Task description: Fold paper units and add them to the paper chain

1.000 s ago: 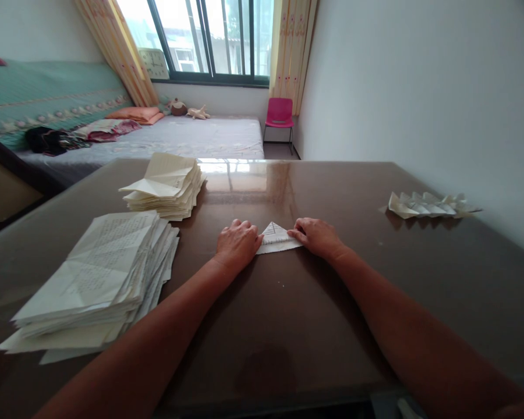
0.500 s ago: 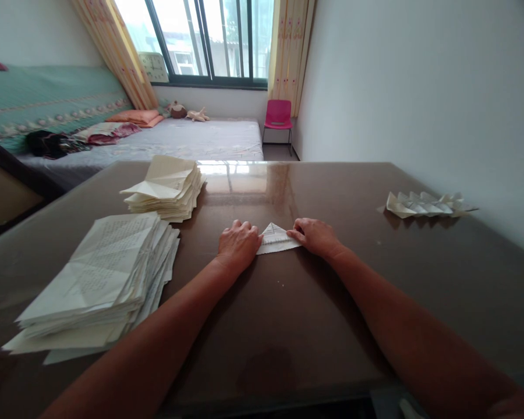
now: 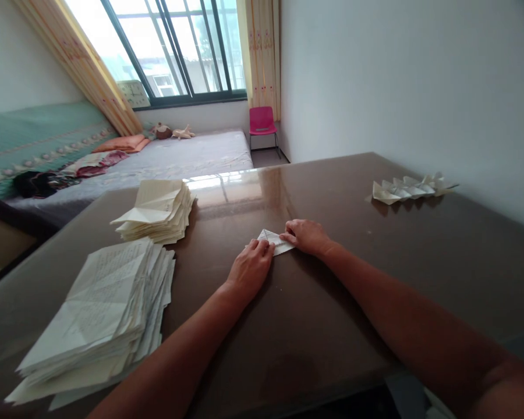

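White paper, folded to a small triangle mid-frame, lies pressed under left hand and right hand, both grips unclenched.

The dark brown, glossy table carries two piles on its left side: a near stack of written sheets and, just beyond it, a stack of folded sheets. A row of folded paper pieces lies well apart at the far right. In the middle, a small folded paper lies flat under the left hand and right hand.
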The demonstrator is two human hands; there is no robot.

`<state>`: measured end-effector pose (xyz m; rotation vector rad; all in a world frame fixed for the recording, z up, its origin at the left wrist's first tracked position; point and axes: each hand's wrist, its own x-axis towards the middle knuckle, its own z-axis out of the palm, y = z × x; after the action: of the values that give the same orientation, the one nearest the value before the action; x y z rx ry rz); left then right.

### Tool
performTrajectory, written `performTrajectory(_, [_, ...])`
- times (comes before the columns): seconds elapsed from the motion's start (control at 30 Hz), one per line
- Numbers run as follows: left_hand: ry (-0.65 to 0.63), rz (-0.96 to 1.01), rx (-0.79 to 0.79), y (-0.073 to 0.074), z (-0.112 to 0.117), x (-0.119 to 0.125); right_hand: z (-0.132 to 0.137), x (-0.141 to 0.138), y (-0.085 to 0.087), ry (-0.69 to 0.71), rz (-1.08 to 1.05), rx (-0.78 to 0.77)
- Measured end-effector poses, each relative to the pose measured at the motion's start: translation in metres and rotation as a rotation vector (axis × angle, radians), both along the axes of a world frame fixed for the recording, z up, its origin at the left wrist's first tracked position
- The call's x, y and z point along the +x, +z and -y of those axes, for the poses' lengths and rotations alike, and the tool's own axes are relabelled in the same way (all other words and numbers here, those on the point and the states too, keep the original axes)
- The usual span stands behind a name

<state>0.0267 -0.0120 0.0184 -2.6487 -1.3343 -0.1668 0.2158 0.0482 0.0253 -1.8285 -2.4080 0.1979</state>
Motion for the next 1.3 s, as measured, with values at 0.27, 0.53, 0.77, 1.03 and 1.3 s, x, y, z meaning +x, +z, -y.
performTrajectory(0.27, [0.052, -0.003, -0.040, 0.001, -0.001, 0.002, -0.001, 0.004, -0.005, -0.025, -0.062, 0.027])
performTrajectory(0.53, [0.067, -0.003, -0.037, 0.000, -0.001, 0.003, 0.030, -0.005, 0.012, 0.400, -0.015, 0.152])
performTrajectory(0.77, [0.045, 0.001, -0.026, 0.001, 0.001, 0.002, 0.045, -0.012, 0.019, 0.354, 0.162, 0.085])
performTrajectory(1.03, [0.078, -0.075, 0.013, 0.001, 0.006, 0.003, 0.046, -0.003, 0.028, 0.260, 0.280, 0.114])
performTrajectory(1.3, [0.148, -0.140, 0.019, 0.003, 0.016, -0.003, 0.045, -0.004, 0.025, 0.274, 0.313, 0.181])
